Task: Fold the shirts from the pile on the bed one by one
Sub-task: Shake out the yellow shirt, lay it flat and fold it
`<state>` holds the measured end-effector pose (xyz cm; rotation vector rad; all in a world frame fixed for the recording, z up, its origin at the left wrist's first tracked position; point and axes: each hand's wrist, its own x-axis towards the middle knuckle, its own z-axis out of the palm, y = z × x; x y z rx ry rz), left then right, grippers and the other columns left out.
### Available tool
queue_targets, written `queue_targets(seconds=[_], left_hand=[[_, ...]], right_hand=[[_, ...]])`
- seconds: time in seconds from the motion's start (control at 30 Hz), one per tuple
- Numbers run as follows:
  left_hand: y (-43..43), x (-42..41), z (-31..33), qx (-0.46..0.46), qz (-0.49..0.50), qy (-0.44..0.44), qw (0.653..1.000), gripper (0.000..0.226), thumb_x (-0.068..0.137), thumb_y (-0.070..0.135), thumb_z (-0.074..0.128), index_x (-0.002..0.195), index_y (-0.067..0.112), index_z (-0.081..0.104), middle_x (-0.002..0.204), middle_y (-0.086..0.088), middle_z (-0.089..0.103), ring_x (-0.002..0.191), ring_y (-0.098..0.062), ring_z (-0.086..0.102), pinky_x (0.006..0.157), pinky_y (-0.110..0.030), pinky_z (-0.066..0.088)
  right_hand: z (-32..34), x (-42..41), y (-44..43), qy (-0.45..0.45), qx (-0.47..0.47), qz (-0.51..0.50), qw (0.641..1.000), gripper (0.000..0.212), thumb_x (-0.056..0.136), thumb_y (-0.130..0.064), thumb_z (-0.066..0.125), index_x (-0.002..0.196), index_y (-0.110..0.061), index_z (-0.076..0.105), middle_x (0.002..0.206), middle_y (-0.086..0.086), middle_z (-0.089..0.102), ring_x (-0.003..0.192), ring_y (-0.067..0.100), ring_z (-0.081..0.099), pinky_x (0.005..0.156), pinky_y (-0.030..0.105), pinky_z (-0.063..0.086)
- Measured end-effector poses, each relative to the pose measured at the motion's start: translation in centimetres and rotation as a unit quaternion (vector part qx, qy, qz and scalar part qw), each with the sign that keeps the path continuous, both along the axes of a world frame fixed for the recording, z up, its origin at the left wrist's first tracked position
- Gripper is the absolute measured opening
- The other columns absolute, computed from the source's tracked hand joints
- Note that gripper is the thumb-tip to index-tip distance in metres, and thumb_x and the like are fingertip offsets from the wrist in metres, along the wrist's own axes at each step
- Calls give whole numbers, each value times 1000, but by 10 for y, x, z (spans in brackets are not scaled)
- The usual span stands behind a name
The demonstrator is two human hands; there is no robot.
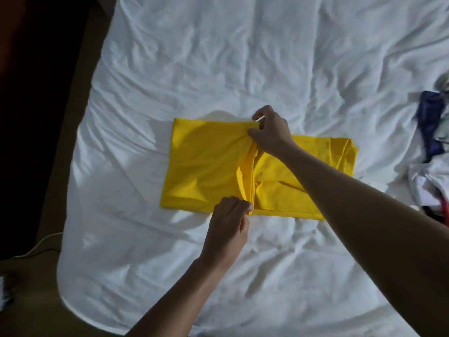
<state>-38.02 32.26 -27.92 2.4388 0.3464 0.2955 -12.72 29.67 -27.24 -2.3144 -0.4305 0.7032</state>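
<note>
A yellow shirt (206, 166) lies on the white bed (218, 69) as a long narrow strip running left to right. A raised crease crosses its middle from far edge to near edge. My right hand (269, 132) pinches the cloth at the far end of that crease. My left hand (230, 227) pinches the near edge of the shirt at the crease's other end. My right forearm lies across the right half of the shirt and hides part of it.
A pile of other clothes (430, 132), dark blue and white among them, sits at the bed's right edge. The bed's left edge drops to a dark floor with a white cable (41, 242) on it.
</note>
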Motion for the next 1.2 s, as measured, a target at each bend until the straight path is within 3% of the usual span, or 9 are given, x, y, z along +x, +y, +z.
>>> queue_targets(seconds=[0.1,0.3,0.47,0.6,0.7,0.9,1.0,1.1,1.2], left_hand=[[-5,-6,-2,-12,-32,15,999,36,76,-15,62,98,14,64,97,2,58,93,-25,59,76,-39,52],[-6,-5,-5,-63,-4,34,997,38,81,-4,64,113,15,65,116,1,63,111,-21,61,88,-40,55],[-11,11,-9,-81,131,86,984,61,94,37,54,149,11,48,157,-10,43,146,-26,39,116,-40,35],[-27,29,-25,-66,37,135,988,72,100,44,37,161,8,29,169,-10,27,156,-23,25,121,-48,30],[-39,33,-31,-42,-27,147,988,71,100,41,33,163,9,25,172,-6,17,159,-19,14,124,-49,25],[-53,33,-23,6,-42,59,997,59,99,30,48,154,11,45,167,-13,31,157,-28,24,123,-47,22],[-84,38,-23,41,-70,16,997,49,88,25,69,135,10,63,144,-16,56,135,-35,52,109,-46,43],[-120,53,-25,72,-141,55,986,54,76,28,76,127,14,63,128,-12,59,114,-33,57,92,-45,49],[-144,78,-25,102,-177,113,972,55,74,30,74,126,19,59,120,-8,55,104,-30,54,83,-44,49]], right_hand=[[-4,1,-10,-11,-12,-8,1000,46,82,-10,62,127,-16,56,112,9,66,95,29,60,74,35,49],[-10,-3,-18,-41,-26,11,999,45,90,-23,67,133,-21,53,116,6,67,106,30,62,92,58,53],[-4,-11,-40,-142,-30,77,986,42,98,-28,64,139,-23,56,135,5,61,127,32,51,101,53,45],[-13,-19,-48,-239,-77,238,938,37,103,-30,55,139,-30,62,155,1,48,144,32,38,112,54,34],[-26,-14,-64,-204,-133,245,938,41,104,-29,47,144,-36,57,163,-2,37,152,30,27,118,59,26],[-17,6,-120,-199,-102,59,973,47,99,-21,55,147,-27,55,156,9,46,147,34,35,116,53,32],[-11,25,-155,-148,-164,-18,975,55,98,-29,60,151,-21,47,157,11,41,144,36,34,114,56,33],[-9,43,-179,-73,-185,-39,979,59,96,-39,65,148,-16,47,148,16,46,136,39,41,108,51,39],[-5,56,-190,-16,-174,-14,985,52,94,-39,70,136,-13,56,125,14,61,118,35,56,88,35,43]])
